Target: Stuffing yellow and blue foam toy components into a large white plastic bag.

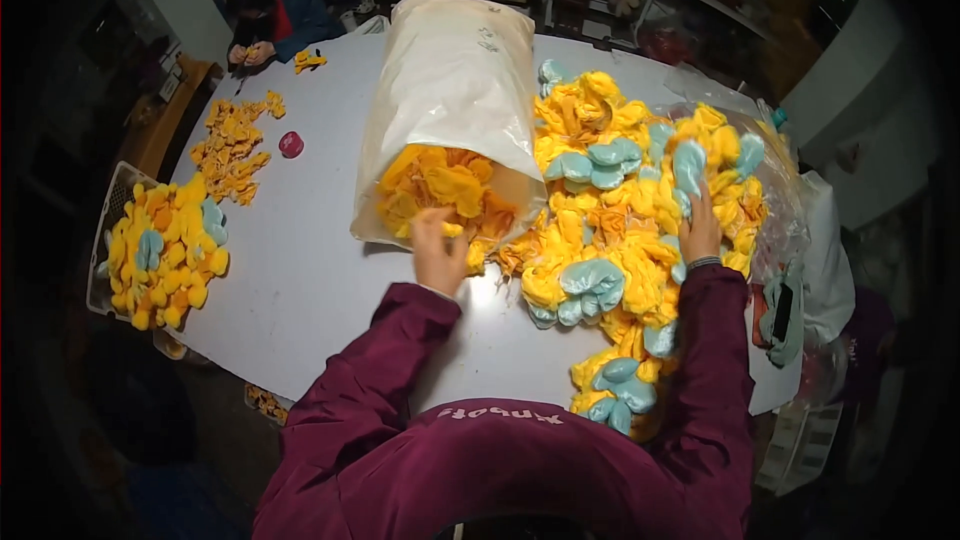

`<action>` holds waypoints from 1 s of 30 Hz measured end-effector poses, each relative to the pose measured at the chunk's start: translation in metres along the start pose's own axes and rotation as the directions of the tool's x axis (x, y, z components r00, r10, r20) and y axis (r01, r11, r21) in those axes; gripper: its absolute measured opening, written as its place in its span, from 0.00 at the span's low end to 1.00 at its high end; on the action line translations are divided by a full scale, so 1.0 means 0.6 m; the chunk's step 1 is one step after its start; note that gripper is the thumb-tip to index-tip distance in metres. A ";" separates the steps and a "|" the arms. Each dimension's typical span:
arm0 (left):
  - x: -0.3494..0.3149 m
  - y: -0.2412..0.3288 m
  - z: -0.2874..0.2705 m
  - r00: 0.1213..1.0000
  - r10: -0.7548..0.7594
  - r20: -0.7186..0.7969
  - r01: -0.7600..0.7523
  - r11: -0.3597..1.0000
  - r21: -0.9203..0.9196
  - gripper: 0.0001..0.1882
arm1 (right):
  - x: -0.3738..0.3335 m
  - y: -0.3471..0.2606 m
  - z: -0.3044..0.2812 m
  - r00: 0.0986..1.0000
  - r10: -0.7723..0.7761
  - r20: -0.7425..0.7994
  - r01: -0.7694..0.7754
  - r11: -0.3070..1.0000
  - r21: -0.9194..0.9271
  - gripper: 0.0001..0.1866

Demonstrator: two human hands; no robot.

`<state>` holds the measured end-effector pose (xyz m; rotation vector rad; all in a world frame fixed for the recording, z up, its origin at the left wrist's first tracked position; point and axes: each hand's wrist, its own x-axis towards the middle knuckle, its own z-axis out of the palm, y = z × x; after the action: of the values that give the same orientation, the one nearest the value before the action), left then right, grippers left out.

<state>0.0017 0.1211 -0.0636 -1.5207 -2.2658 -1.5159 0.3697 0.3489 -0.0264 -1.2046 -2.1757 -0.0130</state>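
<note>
A large white sack (455,70) lies on the table with its mouth toward me, full of orange and yellow fabric pieces (455,185). My left hand (440,252) is at this mouth, its fingers curled around a small yellow fabric piece (453,230). To the right spreads a big heap of yellow stuffed plush pieces (640,260) with pale blue parts. My right hand (703,232) is at the heap's right side, closed on the lower end of a pale blue plush piece (689,164), which looks slightly blurred. The fingertips are partly hidden against it.
At the left edge stands a white plastic basket (101,240) of yellow and blue plush pieces. Nearby on the white table (300,280) lie loose orange pieces (232,148) and a small dark pink round object (291,144). Another person (262,25) works at the far left. Clear plastic film (785,205) borders the heap.
</note>
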 end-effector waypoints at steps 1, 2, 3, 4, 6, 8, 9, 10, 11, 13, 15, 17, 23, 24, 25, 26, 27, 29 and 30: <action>0.010 -0.058 0.011 0.988 -0.097 -0.117 0.105 0.993 0.060 0.24 | -0.021 0.045 0.037 0.994 0.086 0.059 -0.085 0.996 -0.022 0.28; 0.026 -0.103 0.028 0.958 -0.180 -0.224 0.206 0.973 0.099 0.25 | -0.037 0.116 0.072 0.976 0.187 0.110 -0.181 0.982 -0.061 0.29; 0.043 -0.126 0.022 0.916 -0.324 -0.237 0.363 0.921 0.142 0.27 | -0.029 0.107 0.083 0.976 0.183 0.122 -0.178 0.983 -0.055 0.29; 0.060 -0.146 0.021 0.852 -0.457 -0.255 0.506 0.844 0.178 0.29 | -0.019 0.103 0.086 0.978 0.159 0.135 -0.153 0.987 -0.049 0.29; 0.064 -0.186 0.019 0.885 -0.434 -0.171 0.465 0.848 0.256 0.30 | 0.007 0.071 0.071 0.980 0.104 0.167 -0.100 0.994 -0.031 0.30; 0.072 -0.213 0.022 0.912 -0.404 -0.073 0.405 0.860 0.309 0.32 | 0.024 0.038 0.040 0.981 0.078 0.177 -0.073 0.997 -0.035 0.31; 0.079 -0.224 0.020 0.886 -0.463 -0.036 0.457 0.856 0.239 0.32 | 0.028 0.020 0.025 0.988 0.061 0.143 -0.052 0.996 -0.069 0.30; 0.083 -0.231 0.017 0.856 -0.516 0.008 0.508 0.845 0.169 0.31 | 0.029 -0.001 0.007 0.993 0.044 0.107 -0.032 0.994 -0.106 0.29; 0.085 -0.236 0.011 0.824 -0.563 0.054 0.557 0.824 0.103 0.31 | 0.028 -0.023 -0.010 0.997 0.024 0.072 -0.014 0.990 -0.139 0.29; 0.083 -0.240 -0.007 0.792 -0.603 0.095 0.603 0.797 0.036 0.30 | 0.027 -0.073 -0.044 0.999 -0.003 0.033 0.009 0.985 -0.170 0.28; 0.071 -0.229 -0.039 0.706 -0.651 0.280 0.699 0.576 -0.423 0.27 | 0.020 -0.128 -0.080 0.998 -0.057 -0.026 0.055 0.995 -0.089 0.27; 0.059 -0.204 -0.073 0.660 -0.582 0.474 0.665 0.160 -0.729 0.23 | 0.006 -0.181 -0.107 0.990 -0.106 -0.095 0.105 0.994 -0.013 0.25; -0.063 -0.090 -0.163 0.736 -0.392 0.552 0.567 -0.087 -0.819 0.18 | -0.082 -0.365 -0.102 0.975 -0.034 0.222 -0.134 0.706 0.695 0.20; -0.081 -0.078 -0.167 0.713 -0.380 0.590 0.575 -0.166 -0.801 0.17 | -0.107 -0.386 -0.080 0.962 -0.025 0.270 -0.197 0.622 0.758 0.21; -0.098 -0.061 -0.163 0.686 -0.355 0.635 0.585 -0.248 -0.772 0.17 | -0.134 -0.404 -0.059 0.872 0.008 0.489 -0.463 0.335 0.821 0.26; -0.113 -0.045 -0.160 0.660 -0.326 0.677 0.593 -0.328 -0.735 0.17 | -0.159 -0.424 -0.041 0.804 -0.057 0.592 -0.573 0.191 0.797 0.29; -0.127 -0.030 -0.159 0.633 -0.295 0.716 0.595 -0.406 -0.693 0.17 | -0.178 -0.450 -0.031 0.724 -0.141 0.675 -0.676 0.052 0.735 0.33; -0.147 0.016 -0.167 0.641 -0.348 0.684 0.579 -0.366 -0.729 0.17 | -0.219 -0.511 -0.039 0.792 -0.100 0.603 -0.578 0.195 0.792 0.34; -0.153 0.043 -0.176 0.653 -0.401 0.643 0.559 -0.318 -0.766 0.17 | -0.225 -0.535 -0.049 0.792 -0.095 0.603 -0.580 0.194 0.791 0.34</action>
<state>0.0199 -0.0172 -0.0349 -0.0953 -1.5187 -4.0962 0.1905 0.0518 0.0163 -0.7342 -1.6379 1.8288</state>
